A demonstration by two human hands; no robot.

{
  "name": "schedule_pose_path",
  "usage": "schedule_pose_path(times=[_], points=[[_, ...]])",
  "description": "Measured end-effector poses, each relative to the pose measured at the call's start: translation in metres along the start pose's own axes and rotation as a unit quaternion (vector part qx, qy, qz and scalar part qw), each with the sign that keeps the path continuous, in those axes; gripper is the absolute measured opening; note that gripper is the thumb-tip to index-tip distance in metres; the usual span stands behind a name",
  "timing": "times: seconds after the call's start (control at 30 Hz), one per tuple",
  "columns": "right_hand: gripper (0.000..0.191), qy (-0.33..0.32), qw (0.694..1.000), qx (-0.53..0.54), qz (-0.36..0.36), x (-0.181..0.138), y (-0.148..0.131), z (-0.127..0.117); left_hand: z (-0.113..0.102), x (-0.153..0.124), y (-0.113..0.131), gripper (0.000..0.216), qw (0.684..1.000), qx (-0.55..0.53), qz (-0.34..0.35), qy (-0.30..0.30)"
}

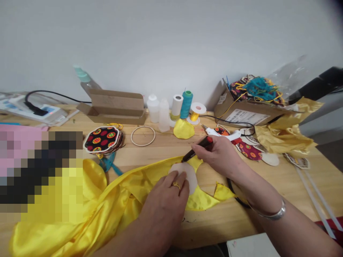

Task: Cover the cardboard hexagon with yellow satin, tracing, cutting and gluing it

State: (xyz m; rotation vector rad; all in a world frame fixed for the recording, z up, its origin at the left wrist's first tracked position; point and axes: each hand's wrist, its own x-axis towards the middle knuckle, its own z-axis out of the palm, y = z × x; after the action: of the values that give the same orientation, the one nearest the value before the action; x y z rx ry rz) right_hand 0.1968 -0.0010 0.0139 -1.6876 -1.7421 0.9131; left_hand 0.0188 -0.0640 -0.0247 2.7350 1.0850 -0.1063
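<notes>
My right hand [221, 155] is closed around a black marker [197, 149] with a red end. The marker's tip is at the upper edge of a white shape with a rounded outline [191, 176], which lies on yellow satin cloth [123, 189]. Flat on that white shape rest the fingers of my left hand [166, 200], pressing it against the cloth. The cloth spreads to the left in loose folds, and its right end has cut, curved edges. A yellow fabric piece [184, 129] sits beyond the marker.
Patterned octagonal pieces [103, 140] are stacked left of a thin ring [143, 136]. Bottles [153, 109] and thread spools [187, 104] stand near the wall. A white glue gun [223, 134] lies before a full cardboard box [241, 110]. White sticks [316, 200] are at right.
</notes>
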Motion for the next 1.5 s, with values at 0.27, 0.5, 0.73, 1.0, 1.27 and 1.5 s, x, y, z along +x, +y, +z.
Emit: schedule_pose_path(times=[0.27, 0.5, 0.73, 1.0, 1.27, 1.5], points=[[0.024, 0.019, 1.0, -0.02, -0.004, -0.002, 0.006, -0.006, 0.001, 0.001, -0.002, 0.048, 1.0, -0.005, 0.005, -0.003], [0.025, 0.019, 1.0, 0.0, 0.021, -0.008, 0.009, -0.01, 0.0, -0.002, 0.001, 0.049, 1.0, 0.002, -0.001, -0.013], [0.025, 0.024, 0.999, 0.021, 0.03, -0.015, 0.011, -0.012, -0.004, 0.0, 0.001, 0.053, 1.0, 0.014, -0.005, -0.015], [0.024, 0.033, 0.999, 0.018, 0.017, -0.023, 0.015, -0.012, -0.004, -0.002, 0.002, 0.054, 1.0, 0.001, -0.01, -0.019], [0.022, 0.037, 0.999, 0.007, 0.014, -0.031, 0.011, -0.015, -0.008, 0.002, 0.001, 0.052, 0.999, -0.007, -0.011, -0.029], [0.022, 0.046, 0.998, 0.025, 0.02, -0.041, 0.014, -0.016, -0.006, 0.0, 0.0, 0.051, 1.0, 0.004, -0.002, -0.026]])
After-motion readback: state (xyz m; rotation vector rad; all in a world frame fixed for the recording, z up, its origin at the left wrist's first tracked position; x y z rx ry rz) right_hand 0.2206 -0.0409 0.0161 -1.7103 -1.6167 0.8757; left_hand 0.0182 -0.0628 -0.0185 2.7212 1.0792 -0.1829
